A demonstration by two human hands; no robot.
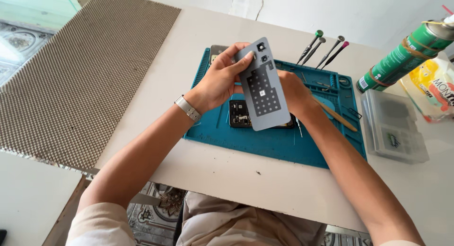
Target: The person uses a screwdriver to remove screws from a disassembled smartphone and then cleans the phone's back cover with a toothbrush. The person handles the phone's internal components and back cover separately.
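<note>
White table [227, 180] fills most of the frame; a grey dotted mat [80, 80] covers its upper left. Blue work mat [279, 142] sits centre, with an opened phone [239, 114] lying on it, mostly hidden by the cover. Clear parts box [395, 127] at right, green spray can [402, 54] upper right above it. A wooden stick [336, 116] lies on the blue mat's right side, and four screwdrivers [324, 49] stand in its top edge.

Back cover [262, 87], grey, inner side facing up, is held tilted in mid-frame above the phone. Left hand [220, 78] has fingers closed on the cover's upper left edge, thumb on the face. Right hand [293, 92] is behind the cover's right edge; it seems to grip it, but its fingers are hidden, so grip cannot be confirmed.

To do well, judging from this: hold by edges only, keep fingers off camera holes and the dark pad, keep the cover flat without bending, and stay over the blue mat.
</note>
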